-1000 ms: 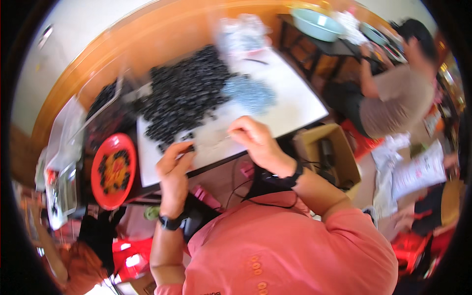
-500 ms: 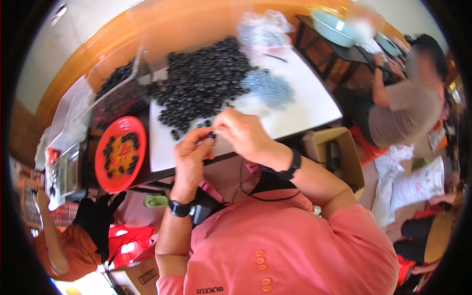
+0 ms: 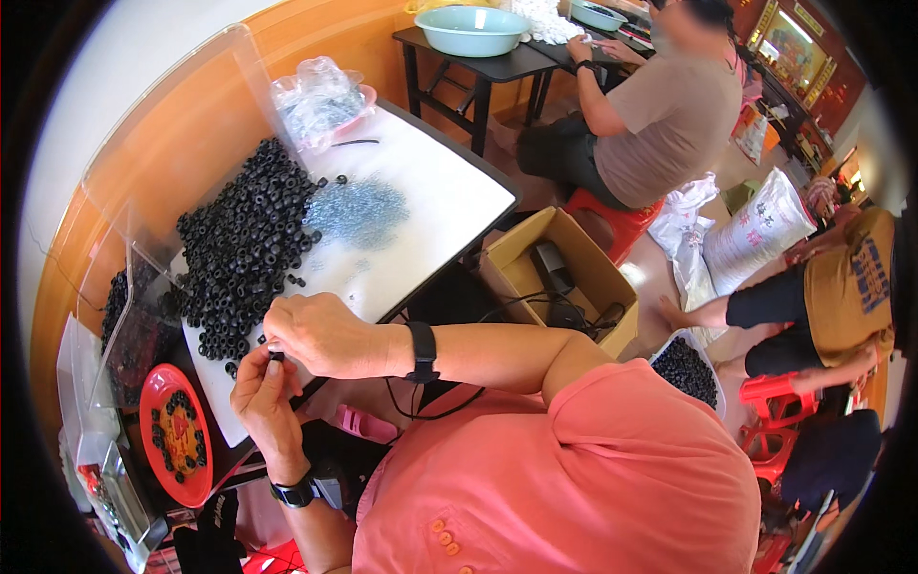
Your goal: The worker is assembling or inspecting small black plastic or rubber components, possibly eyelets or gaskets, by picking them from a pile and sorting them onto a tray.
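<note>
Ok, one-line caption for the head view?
Both hands, left hand and right hand, pinch a small black ring beside a pile of black rings on a white table.

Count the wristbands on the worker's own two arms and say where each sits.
2: a black band on the right wrist, behind the right hand; a black watch on the left wrist, below the left hand.

I see a clear plastic bag [image 3: 320, 96] of small parts at the far end of the white table. An open brown cardboard box [image 3: 564, 277] sits on the floor just right of the table. A big white woven sack [image 3: 760, 239] with dark print leans near a crumpled white bag [image 3: 690, 206]. A lit, framed sign or screen [image 3: 794, 38], red and gold, shows far top right.
</note>
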Tool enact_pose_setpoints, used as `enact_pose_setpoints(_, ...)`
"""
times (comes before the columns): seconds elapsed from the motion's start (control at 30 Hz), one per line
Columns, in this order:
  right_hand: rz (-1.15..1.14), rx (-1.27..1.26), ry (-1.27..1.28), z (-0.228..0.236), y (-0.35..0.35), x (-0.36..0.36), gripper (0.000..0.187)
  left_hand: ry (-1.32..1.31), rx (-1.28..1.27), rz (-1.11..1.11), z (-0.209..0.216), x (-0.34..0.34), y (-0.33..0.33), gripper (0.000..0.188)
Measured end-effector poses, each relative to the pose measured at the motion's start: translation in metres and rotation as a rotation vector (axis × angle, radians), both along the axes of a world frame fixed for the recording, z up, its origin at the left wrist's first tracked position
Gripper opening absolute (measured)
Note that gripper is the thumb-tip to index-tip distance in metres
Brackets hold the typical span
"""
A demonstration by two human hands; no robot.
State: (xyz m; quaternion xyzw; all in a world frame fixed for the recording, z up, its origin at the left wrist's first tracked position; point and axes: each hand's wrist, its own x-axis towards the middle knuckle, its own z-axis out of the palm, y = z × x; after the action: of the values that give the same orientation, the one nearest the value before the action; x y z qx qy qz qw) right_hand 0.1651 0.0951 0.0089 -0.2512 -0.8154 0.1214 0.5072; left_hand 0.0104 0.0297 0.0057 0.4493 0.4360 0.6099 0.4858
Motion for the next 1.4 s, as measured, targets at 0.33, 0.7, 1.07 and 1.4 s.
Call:
enact_pose_setpoints(0.33, -0.018, 0.015, 0.075, -0.006, -0.001, -0.012, 0.016, 0.024, -0.013, 0.046, 0.005, 0.002, 0.001, 0.018)
enact_pose_setpoints(0.7, -0.033, 0.086, 0.086, -0.011, -0.029, -0.010, 0.034, -0.119, -0.066, 0.028, 0.007, -0.005, 0.001, 0.019)
enact_pose_setpoints(1.07, 0.068, 0.004, 0.228, -0.005, -0.017, -0.004, 0.025, -0.138, -0.017, 0.005, 0.007, -0.001, 0.000, 0.021)
enact_pose_setpoints(1.4, 0.118, -0.122, 0.189, -0.008, -0.016, -0.007, 0.020, -0.014, -0.031, -0.117, -0.007, -0.023, 0.002, 0.025)
